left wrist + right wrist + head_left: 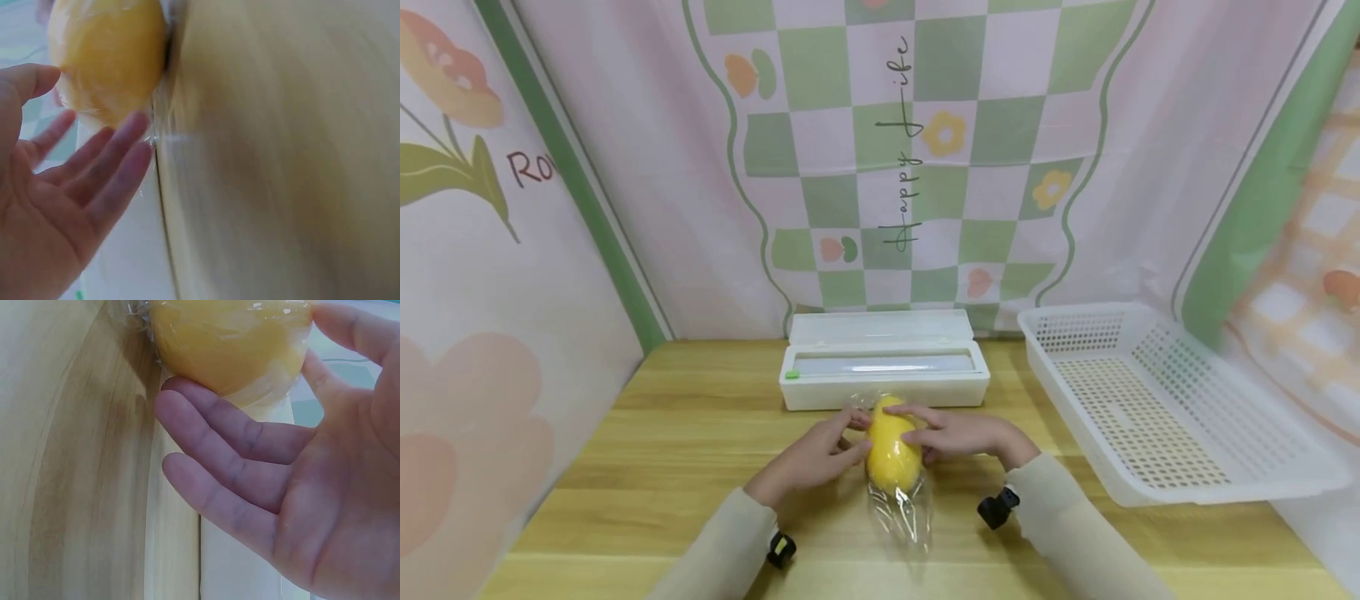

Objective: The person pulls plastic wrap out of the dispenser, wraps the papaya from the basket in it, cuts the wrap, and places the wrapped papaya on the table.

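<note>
A yellow pear-shaped fruit (pixel 895 457) lies on the table in clear plastic film (pixel 901 521), its narrow end towards the white box. At its left side is my left hand (pixel 815 454), the thumb touching the wrapped fruit. In the left wrist view, the other fingers (pixel 106 165) are spread and partly blurred. From the right, my right hand (pixel 958 433) touches the fruit with its thumb and fingers. The right wrist view shows the lower fingers (pixel 219 478) nearly straight beneath the fruit. Loose film trails towards me.
Behind the fruit stands a white cling film box (pixel 887 394) with its lid raised, a roll inside and a green slider at its left. On the right is a white perforated basket (pixel 1078 425). A patterned curtain (pixel 1000 275) hangs behind the wooden table (pixel 647 442).
</note>
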The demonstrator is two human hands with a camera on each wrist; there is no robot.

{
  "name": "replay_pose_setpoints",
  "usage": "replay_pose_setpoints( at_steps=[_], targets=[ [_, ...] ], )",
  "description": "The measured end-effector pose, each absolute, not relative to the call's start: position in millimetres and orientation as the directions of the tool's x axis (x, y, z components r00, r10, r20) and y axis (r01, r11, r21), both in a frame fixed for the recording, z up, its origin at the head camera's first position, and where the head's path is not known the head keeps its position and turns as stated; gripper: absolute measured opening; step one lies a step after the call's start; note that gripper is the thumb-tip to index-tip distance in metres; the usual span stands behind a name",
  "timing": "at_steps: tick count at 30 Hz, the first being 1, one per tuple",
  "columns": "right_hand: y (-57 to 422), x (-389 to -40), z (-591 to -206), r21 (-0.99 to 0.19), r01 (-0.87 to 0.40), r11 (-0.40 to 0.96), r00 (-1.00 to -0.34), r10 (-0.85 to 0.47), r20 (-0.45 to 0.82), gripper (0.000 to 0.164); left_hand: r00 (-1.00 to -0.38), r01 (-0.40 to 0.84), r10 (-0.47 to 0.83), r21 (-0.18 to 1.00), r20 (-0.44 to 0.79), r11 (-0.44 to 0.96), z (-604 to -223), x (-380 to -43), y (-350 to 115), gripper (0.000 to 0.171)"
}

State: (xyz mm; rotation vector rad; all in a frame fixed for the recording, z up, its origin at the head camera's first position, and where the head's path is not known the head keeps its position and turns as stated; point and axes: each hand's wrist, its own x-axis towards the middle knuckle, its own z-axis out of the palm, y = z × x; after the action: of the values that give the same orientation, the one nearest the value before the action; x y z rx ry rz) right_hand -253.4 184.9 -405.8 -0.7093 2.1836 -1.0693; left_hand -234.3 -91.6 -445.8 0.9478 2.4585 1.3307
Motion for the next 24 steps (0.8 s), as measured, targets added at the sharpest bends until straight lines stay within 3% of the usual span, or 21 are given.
replay_pose_setpoints(
  at_steps=[4,7,10,13,15,18,21,24],
  targets=[
    [184.2,-253.0,-404.2,-0.822,-0.189,0.536,-0.675,-0.680,-0.288,0.057,-0.692,0.679,0.663,0.568,0.284,0.465,-437.5,-221.5,-93.4,0.040],
    [184.7,-252.6,-403.6,-0.835,-0.161,0.526,-0.670,-0.680,-0.299,0.057,-0.524,0.849,0.763,0.307,0.378,0.431,-431.9,-209.0,-89.2,0.045],
    [185.1,-252.7,-403.3,-0.842,-0.143,0.520,-0.671,-0.676,-0.304,0.057,-0.337,0.933,0.854,0.023,0.396,0.358,-430.3,-198.1,-81.0,0.043],
    [185.3,-253.2,-403.5,-0.827,-0.153,0.541,-0.682,-0.663,-0.308,0.056,-0.248,0.932,0.887,-0.155,0.389,0.329,-429.8,-191.0,-73.8,0.028],
    [185.3,-253.7,-404.1,-0.819,-0.157,0.552,-0.686,-0.657,-0.312,0.056,-0.234,0.926,0.881,-0.182,0.412,0.331,-428.5,-188.9,-71.0,0.020],
    [185.5,-254.2,-404.8,-0.816,-0.160,0.555,-0.684,-0.658,-0.314,0.057,-0.245,0.941,0.854,-0.098,0.458,0.323,-424.3,-189.3,-67.5,0.012],
    [185.4,-254.6,-404.7,-0.821,-0.155,0.549,-0.680,-0.662,-0.314,0.057,-0.250,0.955,0.837,-0.020,0.487,0.297,-418.0,-190.8,-66.6,0.013],
    [184.9,-254.8,-404.5,-0.813,-0.159,0.560,-0.682,-0.658,-0.320,0.057,-0.238,0.958,0.860,-0.038,0.452,0.285,-416.9,-190.6,-67.7,0.020]
  ],
)
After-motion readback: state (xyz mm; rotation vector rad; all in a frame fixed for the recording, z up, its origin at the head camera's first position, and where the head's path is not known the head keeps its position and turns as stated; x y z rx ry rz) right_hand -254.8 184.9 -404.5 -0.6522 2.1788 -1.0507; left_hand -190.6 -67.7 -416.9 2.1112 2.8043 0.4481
